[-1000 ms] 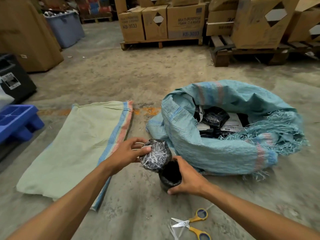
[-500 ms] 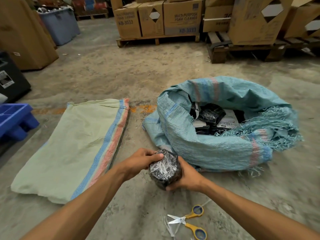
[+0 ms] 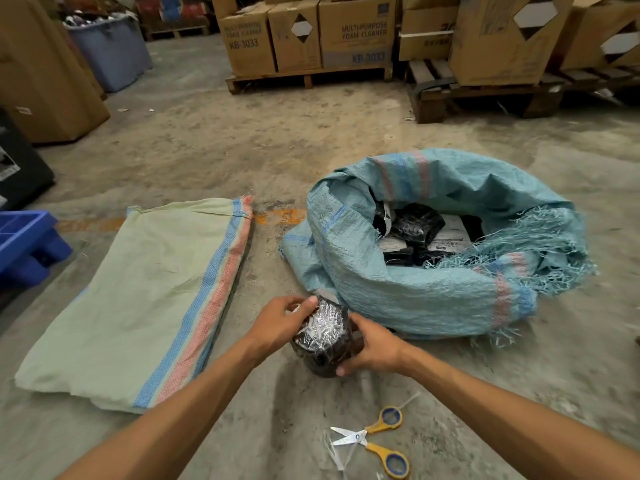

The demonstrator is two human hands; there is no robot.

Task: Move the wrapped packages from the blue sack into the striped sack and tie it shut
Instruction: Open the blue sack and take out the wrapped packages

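- Half a second ago both hands held the black package the same way, and they still do. The left thumb now sits a bit higher on its shiny top. The view has slid a little, so the sacks look lower and nearer.
- The left hand (image 3: 282,322) curls round the left side of the wrapped package (image 3: 323,336), thumb on top.
- The right hand (image 3: 372,346) curls round the right side, fingers low on the bundle.
- The package sits between both hands, just above the floor (image 3: 242,140). I cannot tell if it touches the floor.
- Nearer than the hands, yellow scissors (image 3: 375,441) lie with blades apart.
- To the left of the hands, the striped sack (image 3: 138,299) lies flat.
- Just past the hands, to the right, the blue sack (image 3: 433,289) sits with its mouth wide. More black packages (image 3: 417,225) lie inside.
- Far left is a blue crate (image 3: 24,244).
- Far behind the grip, cardboard boxes (image 3: 356,32) stand on wooden pallets (image 3: 308,77).
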